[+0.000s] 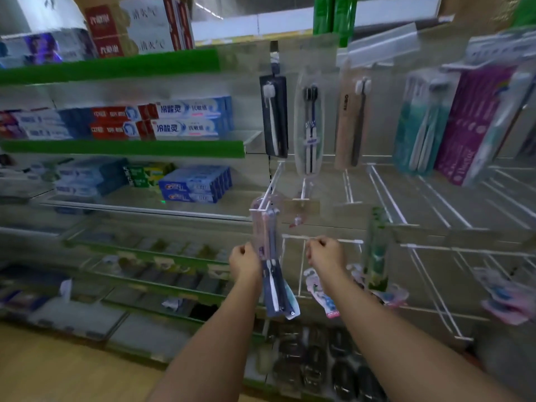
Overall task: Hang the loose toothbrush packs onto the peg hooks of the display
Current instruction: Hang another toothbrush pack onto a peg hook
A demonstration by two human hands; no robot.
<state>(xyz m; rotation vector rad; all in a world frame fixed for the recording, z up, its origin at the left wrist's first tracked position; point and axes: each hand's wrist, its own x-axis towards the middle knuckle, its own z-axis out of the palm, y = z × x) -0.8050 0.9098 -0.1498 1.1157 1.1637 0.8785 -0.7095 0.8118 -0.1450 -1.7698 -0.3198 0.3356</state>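
My left hand (245, 262) is shut on a bunch of toothbrush packs (278, 291), dark blue and white, which hang down from my fist. Just above it a clear pink-topped pack (262, 227) hangs at the tip of a white peg hook (271, 187). My right hand (326, 252) is closed in a pinch at the front bar of a lower peg hook (348, 241). A pink pack (320, 297) shows beneath that wrist, partly hidden by my forearm. The frame is blurred, so the exact grip is unclear.
Several toothbrush packs hang on the upper row: black (274, 117), clear (309, 126), beige (351, 117), teal (423, 123), purple (475, 126). Bare white hooks (388, 195) jut out at right. Toothpaste shelves (124, 147) fill the left. A green pack (377, 250) hangs nearby.
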